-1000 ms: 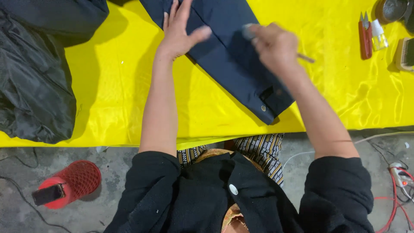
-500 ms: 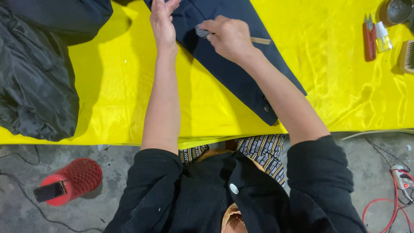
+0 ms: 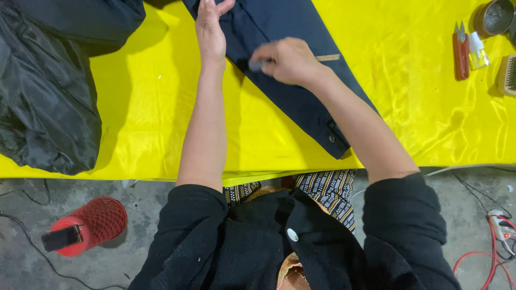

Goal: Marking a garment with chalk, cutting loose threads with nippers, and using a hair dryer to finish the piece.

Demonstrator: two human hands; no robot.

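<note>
A dark navy sleeve [image 3: 301,91] with a buttoned cuff lies diagonally on the yellow cloth-covered table [image 3: 150,123]. My left hand [image 3: 210,27] presses flat on the sleeve near the top edge of the view, fingers together. My right hand [image 3: 287,60] is closed around a small tool with a wooden handle [image 3: 327,57] that sticks out to the right; its grey tip [image 3: 256,65] touches the fabric. The two hands are close together on the sleeve.
A heap of black shiny fabric [image 3: 48,91] covers the table's left side. At the right lie red snips [image 3: 460,49], a small clear bottle [image 3: 476,51], a metal cup [image 3: 494,17] and a brush [image 3: 508,75]. On the floor sit a red mesh object [image 3: 88,225] and cables [image 3: 494,236].
My right hand with the tool has slid left and down the sleeve, toward my left hand. My left hand has shifted up and its fingers have come together.
</note>
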